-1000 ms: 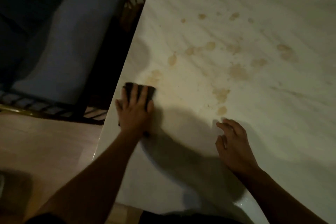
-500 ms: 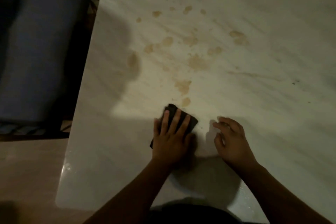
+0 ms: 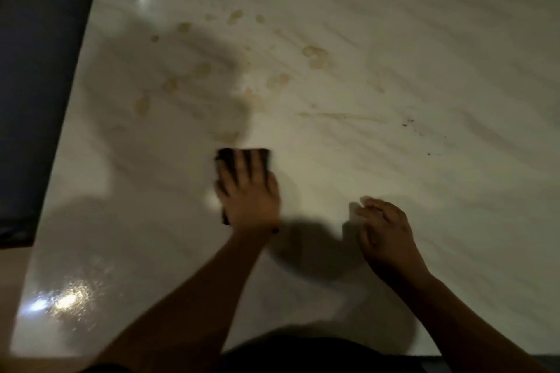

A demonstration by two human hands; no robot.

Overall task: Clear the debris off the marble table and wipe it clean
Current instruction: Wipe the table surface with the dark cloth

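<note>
Stains [image 3: 228, 135] lie just beyond the dark cloth [image 3: 263, 157], which the left hand [image 3: 248, 194] presses flat with spread fingers on the marble table [image 3: 394, 24], nearer them than the loosely curled, empty right hand [image 3: 385, 230].

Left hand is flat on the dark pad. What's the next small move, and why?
Probably push the dark pad forward under the left hand onto the nearest brown stain: it lies just past the pad's far edge, with more stains beyond on the marble table.
</note>
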